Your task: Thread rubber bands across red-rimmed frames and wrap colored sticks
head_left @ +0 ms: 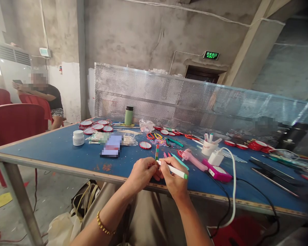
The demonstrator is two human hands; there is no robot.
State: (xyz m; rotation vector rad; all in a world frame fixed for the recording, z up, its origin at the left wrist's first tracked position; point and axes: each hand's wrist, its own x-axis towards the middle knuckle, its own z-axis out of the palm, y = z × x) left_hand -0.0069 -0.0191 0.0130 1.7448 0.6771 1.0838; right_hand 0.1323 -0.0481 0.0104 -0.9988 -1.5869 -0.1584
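My left hand point(143, 173) is closed around a thin flat stick point(157, 152) that stands upright, banded in green and red. In my right hand point(176, 182) is a white marker pen point(173, 169) with a green end, held like a writing tool. The pen's tip end meets the stick close to my left fingers; whether it touches is too small to tell. Pink and teal pens point(180, 162) lie just beyond my hands. A small round red-rimmed disc point(145, 145) rests on the blue table point(53, 150) ahead of them.
A phone point(111, 145), a white jar point(78, 138) and a green bottle point(128, 116) stand or lie leftward. Pliers point(174, 142), a pen cup point(209, 147), a pink tool point(193, 160) and a white cable point(234, 191) are rightward. Behind runs a perforated metal screen point(143, 92); a person point(52, 97) sits far left.
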